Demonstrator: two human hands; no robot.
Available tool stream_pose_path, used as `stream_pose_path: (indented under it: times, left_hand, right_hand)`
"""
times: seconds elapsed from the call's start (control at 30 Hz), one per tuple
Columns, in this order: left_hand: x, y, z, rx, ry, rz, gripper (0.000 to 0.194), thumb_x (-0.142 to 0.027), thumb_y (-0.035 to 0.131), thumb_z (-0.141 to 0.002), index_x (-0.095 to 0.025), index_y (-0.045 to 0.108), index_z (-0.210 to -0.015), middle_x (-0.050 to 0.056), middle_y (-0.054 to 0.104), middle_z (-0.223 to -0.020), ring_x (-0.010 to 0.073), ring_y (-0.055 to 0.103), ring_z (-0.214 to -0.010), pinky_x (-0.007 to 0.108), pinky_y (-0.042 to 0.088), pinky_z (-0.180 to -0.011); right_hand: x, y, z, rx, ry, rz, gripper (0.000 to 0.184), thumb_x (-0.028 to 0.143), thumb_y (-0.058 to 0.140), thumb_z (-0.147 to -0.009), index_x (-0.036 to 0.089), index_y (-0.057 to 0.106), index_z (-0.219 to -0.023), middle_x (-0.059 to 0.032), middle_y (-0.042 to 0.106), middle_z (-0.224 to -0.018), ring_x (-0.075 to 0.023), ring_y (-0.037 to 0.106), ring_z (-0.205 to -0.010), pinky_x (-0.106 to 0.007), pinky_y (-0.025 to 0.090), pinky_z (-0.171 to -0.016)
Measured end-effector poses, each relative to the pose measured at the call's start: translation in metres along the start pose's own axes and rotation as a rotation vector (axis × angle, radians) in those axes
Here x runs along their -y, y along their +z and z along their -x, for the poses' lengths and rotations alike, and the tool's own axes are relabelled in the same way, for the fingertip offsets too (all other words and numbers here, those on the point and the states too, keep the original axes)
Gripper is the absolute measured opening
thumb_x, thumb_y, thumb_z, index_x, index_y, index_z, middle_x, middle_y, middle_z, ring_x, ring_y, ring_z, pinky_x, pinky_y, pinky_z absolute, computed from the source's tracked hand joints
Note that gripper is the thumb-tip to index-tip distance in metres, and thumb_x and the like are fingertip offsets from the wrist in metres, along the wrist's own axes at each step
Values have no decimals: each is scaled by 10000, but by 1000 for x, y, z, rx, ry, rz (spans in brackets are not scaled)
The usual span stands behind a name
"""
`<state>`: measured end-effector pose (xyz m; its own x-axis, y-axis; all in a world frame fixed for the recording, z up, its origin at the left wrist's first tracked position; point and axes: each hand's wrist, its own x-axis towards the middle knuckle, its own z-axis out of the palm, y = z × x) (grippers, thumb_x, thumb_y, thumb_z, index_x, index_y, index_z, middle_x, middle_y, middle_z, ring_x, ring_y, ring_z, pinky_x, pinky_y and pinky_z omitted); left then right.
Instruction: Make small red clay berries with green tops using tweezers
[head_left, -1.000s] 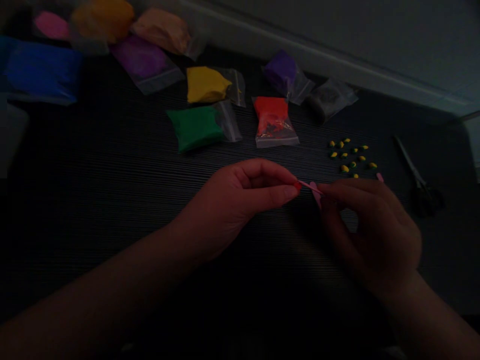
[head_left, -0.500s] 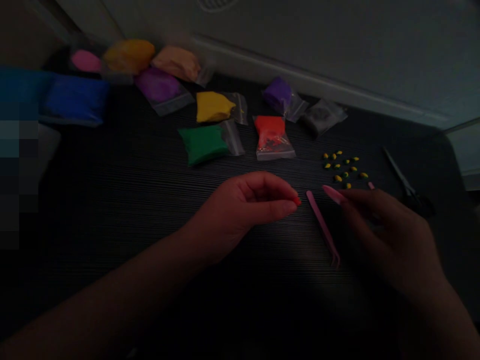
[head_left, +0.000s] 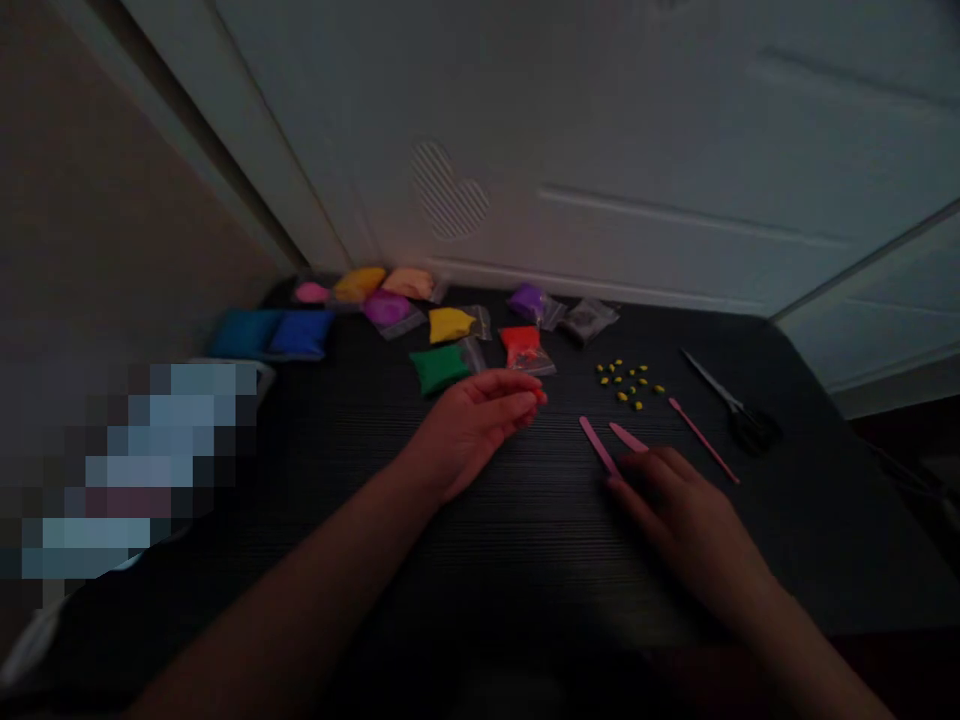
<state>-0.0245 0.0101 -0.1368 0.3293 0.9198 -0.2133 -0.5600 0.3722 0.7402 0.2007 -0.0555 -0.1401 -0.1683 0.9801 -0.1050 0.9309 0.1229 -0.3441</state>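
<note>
My left hand [head_left: 476, 425] is raised over the dark table, thumb and fingertips pinched on a small red-orange piece of clay [head_left: 540, 396]. Low over the table at the right is my right hand [head_left: 686, 510], its thumb and fingers a little apart. Its thumb tip is at the pink tweezers [head_left: 598, 443], whose lower end it hides. A pink pointed clay knife [head_left: 627, 437] lies partly under its fingers. Beyond this hand are several small yellow-and-green clay pieces [head_left: 632, 390]. The bag of red clay [head_left: 523, 346] lies just behind my left hand.
Bags of green [head_left: 439, 369], yellow [head_left: 451, 324], purple [head_left: 528, 300] and blue clay [head_left: 301, 332] lie toward the back. A thin pink stick tool [head_left: 703, 440] and scissors [head_left: 731, 400] are at the right. A blurred-out object [head_left: 172, 440] stands left. A white panelled surface [head_left: 600, 130] rises behind.
The view has tilted up and back. My right hand has lowered to the tweezers, and the clay knife it held is now at the table under its fingers. My left hand keeps its pinch.
</note>
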Motion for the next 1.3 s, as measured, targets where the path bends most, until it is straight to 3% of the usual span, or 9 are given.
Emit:
stream_pose_path:
  times: [0.1,0.3,0.5,0.57,0.73,0.87,0.93,1.1,1.3]
  left_hand:
    - [-14,12,9,26,45,57,107,-96,646,-689,-148,654,-782,8,659,-758,62,593,-710,171,449,-697]
    - [-38,52,44,149,131,122,104,-96,623,-707,-147,654,-793,9,644,-729,65,579,-687,172,456,-664]
    - [-65,80,72,231,271,113,90,-109,648,-683,-150,652,-763,6,625,-717,74,563,-697,172,449,-651]
    - [-75,85,75,269,347,92,82,-108,639,-689,-151,652,-758,4,618,-708,74,552,-693,175,442,-651]
    - [-98,94,69,314,588,71,84,-137,613,-712,-185,649,-770,-4,604,-724,84,533,-693,195,429,-648]
    - [-102,100,59,287,686,44,65,-173,611,-718,-204,643,-765,-13,588,-709,85,517,-674,190,429,-627]
    - [-100,100,53,244,660,-9,46,-183,634,-702,-205,648,-740,-14,587,-696,84,519,-664,187,434,-626]
    - [-96,87,30,261,628,-149,47,-211,672,-678,-226,671,-722,-4,606,-664,100,546,-651,203,458,-620]
    - [-97,79,12,189,612,-217,64,-211,689,-665,-240,684,-721,0,630,-652,107,567,-643,207,475,-619]
  right_hand:
    - [5,7,-4,59,47,-62,244,380,396,-841,223,541,-959,-53,548,-1033,-195,561,-852,-345,426,-759]
    - [-2,5,-21,119,91,-215,193,356,450,-801,197,550,-756,-23,608,-708,-160,564,-633,-269,383,-574]
    - [-3,2,-9,60,41,-304,216,380,442,-810,191,544,-784,-14,618,-759,-142,566,-674,-240,395,-592]
    - [-2,-5,-10,32,54,-492,228,405,469,-795,188,540,-801,-7,606,-741,-137,557,-659,-236,399,-588]
    - [22,-56,-23,-141,2,-1110,379,376,615,-720,215,489,-1039,27,577,-681,-94,516,-536,-198,395,-488]
    - [63,-109,-25,-445,-262,-1612,185,319,633,-720,195,523,-804,21,579,-688,-41,472,-429,-161,384,-421]
    - [82,-126,-26,-485,-409,-1783,161,367,544,-786,209,515,-778,27,569,-683,-45,495,-429,-158,407,-416]
    - [107,-138,-37,-456,-496,-1969,111,344,514,-814,235,527,-831,23,593,-727,-48,565,-494,-137,472,-470]
    - [103,-132,-51,-305,-502,-1842,114,157,572,-775,247,587,-844,32,612,-824,-33,603,-645,-98,487,-607]
